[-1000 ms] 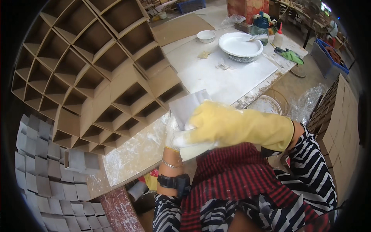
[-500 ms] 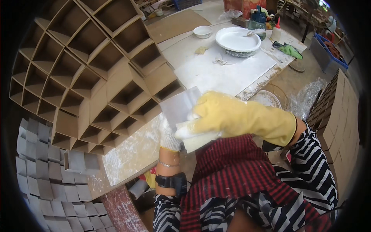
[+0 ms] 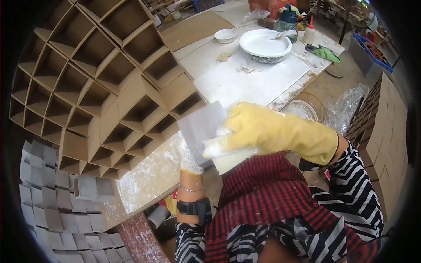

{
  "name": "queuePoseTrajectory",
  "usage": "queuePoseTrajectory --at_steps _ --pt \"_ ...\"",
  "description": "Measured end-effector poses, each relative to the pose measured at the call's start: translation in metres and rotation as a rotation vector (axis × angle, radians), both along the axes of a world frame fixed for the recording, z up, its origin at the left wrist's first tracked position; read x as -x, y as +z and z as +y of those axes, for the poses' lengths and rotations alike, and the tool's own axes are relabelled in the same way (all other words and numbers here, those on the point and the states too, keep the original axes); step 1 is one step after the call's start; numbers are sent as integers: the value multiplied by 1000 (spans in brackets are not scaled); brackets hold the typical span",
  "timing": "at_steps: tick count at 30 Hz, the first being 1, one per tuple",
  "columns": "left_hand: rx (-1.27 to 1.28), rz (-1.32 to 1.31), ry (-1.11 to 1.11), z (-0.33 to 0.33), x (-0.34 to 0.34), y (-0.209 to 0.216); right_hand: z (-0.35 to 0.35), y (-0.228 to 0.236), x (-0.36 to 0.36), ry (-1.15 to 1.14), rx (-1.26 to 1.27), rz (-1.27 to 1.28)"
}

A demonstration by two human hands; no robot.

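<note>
From where I stand I see one person with two hands. The left hand (image 3: pixel 188 153), in a white knit glove, is under one flat grey panel (image 3: pixel 199 127). Its fingers are hidden, so I can't tell how they bend. The right hand (image 3: pixel 250 129), in a long yellow rubber glove, pinches one pale yellow pad (image 3: pixel 230 160) at the panel's lower right side. The panel is up in the air, in front of the person, by the edge of the table (image 3: pixel 142 182).

On the table I count two white bowls: a big bowl (image 3: pixel 265 44) with one brush (image 3: pixel 286 33) across its rim, and a small bowl (image 3: pixel 225 36). There is one blue-green jug (image 3: pixel 287 21), one bottle (image 3: pixel 309 34) with a red tip, one green glove (image 3: pixel 323 53) and one brown sheet (image 3: pixel 197 30). More than twenty brown open boxes (image 3: pixel 136 94) are piled up there too.

The table top is pale, with white smears. Down on the left are many grey boxes (image 3: pixel 48 199), too many to count. On the right there's clear plastic (image 3: pixel 351 105), a blue crate (image 3: pixel 372 61) and a tall brown stack (image 3: pixel 383 140).
</note>
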State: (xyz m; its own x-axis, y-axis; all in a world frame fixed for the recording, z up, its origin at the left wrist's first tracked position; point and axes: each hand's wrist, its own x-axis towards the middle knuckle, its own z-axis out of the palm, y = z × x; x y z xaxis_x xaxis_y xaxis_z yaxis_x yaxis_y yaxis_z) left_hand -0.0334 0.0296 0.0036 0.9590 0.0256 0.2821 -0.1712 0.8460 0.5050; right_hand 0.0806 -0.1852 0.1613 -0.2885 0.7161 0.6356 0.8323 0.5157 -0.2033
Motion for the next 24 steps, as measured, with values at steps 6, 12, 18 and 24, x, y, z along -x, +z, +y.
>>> queuePoseTrajectory --at_steps 6,12,18,24 --pt "-688 158 454 -25 13 20 23 -25 -64 -313 -37 104" --pt "-310 35 230 -20 20 30 25 -18 -44 37 1 1234" --pt "-1131 155 774 -34 13 19 34 -28 -42 220 106 1525" --pt "-18 171 476 -35 4 11 19 -26 -42 255 54 1363"
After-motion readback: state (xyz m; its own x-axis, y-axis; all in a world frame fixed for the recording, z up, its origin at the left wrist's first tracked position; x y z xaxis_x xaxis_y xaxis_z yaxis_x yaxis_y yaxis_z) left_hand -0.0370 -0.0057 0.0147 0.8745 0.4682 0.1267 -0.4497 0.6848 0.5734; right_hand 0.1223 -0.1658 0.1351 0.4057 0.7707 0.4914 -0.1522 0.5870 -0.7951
